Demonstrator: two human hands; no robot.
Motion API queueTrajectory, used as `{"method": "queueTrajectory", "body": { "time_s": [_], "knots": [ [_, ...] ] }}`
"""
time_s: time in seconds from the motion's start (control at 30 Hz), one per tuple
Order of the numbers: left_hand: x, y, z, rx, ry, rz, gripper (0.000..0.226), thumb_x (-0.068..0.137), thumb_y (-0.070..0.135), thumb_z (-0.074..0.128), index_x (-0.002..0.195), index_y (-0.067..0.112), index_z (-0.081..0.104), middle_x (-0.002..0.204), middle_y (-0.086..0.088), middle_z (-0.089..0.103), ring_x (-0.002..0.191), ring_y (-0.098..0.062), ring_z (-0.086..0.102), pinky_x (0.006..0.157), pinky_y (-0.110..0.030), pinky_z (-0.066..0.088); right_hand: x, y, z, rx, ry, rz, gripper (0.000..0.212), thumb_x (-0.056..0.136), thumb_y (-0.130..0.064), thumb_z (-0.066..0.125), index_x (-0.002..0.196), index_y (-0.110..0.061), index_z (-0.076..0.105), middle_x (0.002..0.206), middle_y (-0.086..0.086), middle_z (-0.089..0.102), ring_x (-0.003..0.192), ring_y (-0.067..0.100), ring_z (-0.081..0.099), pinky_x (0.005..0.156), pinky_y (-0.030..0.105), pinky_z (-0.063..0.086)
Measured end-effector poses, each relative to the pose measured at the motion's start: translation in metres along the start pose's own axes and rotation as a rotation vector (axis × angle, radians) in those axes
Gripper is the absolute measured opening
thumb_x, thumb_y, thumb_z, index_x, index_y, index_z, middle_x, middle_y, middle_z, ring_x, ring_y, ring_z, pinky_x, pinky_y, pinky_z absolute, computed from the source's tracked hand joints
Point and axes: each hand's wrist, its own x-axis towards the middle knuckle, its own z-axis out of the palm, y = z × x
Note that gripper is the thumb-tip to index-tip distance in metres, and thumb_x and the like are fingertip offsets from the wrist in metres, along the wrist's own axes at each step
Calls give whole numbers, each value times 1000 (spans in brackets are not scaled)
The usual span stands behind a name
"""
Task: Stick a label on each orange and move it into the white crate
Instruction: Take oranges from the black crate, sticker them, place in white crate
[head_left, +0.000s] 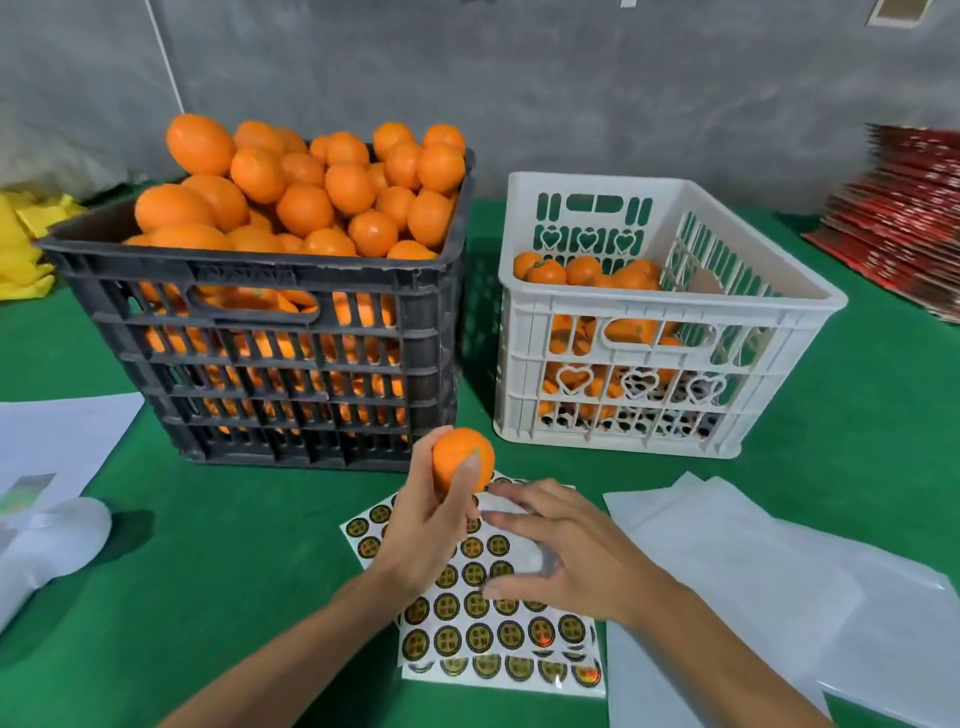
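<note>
**Orange held left of the label hand**

Orange (462, 460) sits gripped in the left hand (426, 535), raised above the sticker sheet (483, 613) and just in front of the black crate (270, 332). Right hand (561, 551) hovers over the labels, fingers spread and relaxed, holding nothing I can make out. White crate (660, 358) lies beyond, to the right.
</note>
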Motion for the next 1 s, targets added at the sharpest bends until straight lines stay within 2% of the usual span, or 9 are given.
{"method": "queueTrajectory", "body": {
  "time_s": [0.2, 0.43, 0.57, 0.73, 1.0],
  "knots": [
    [-4, -1, 3, -22, 43, 14, 56, 92, 72, 54, 141, 48, 42, 75, 0, 65, 64, -12, 60, 65, -27, 54, -1, 2, 3, 23, 67, -92, 58, 90, -74, 58, 132, -35, 69, 150, -20, 49, 136, 3, 41, 110, 37, 41],
    [-9, 5, 2, -59, 21, 12, 54, 94, 67, 53, 143, 48, 42, 77, -2, 67, 66, -15, 57, 69, -27, 53, -1, -2, 4, 63, 143, -122, 46, 88, -63, 69, 117, -28, 78, 140, -22, 58, 129, 4, 48, 104, 33, 45],
    [-12, 10, 1, -135, 33, 25, 53, 96, 62, 56, 145, 46, 43, 77, -5, 67, 65, -23, 54, 66, -32, 52, -2, -4, 5, 77, 147, -107, 45, 88, -60, 71, 117, -27, 79, 137, -22, 60, 127, 1, 48, 106, 28, 42],
    [-14, 9, -3, -147, 28, 56, 63, 94, 71, 58, 149, 46, 39, 80, -11, 68, 61, -27, 57, 61, -36, 53, -5, -4, 9, 81, 129, -43, 62, 91, -69, 60, 136, -26, 67, 146, -25, 52, 136, -4, 38, 115, 21, 28],
    [-14, 4, -2, -140, 22, 40, 63, 94, 71, 59, 149, 47, 40, 82, -7, 68, 64, -29, 58, 60, -38, 53, -2, -3, 9, 93, 145, -29, 49, 95, -60, 59, 125, -24, 74, 141, -22, 58, 127, 2, 47, 108, 28, 39]
  ]
}}
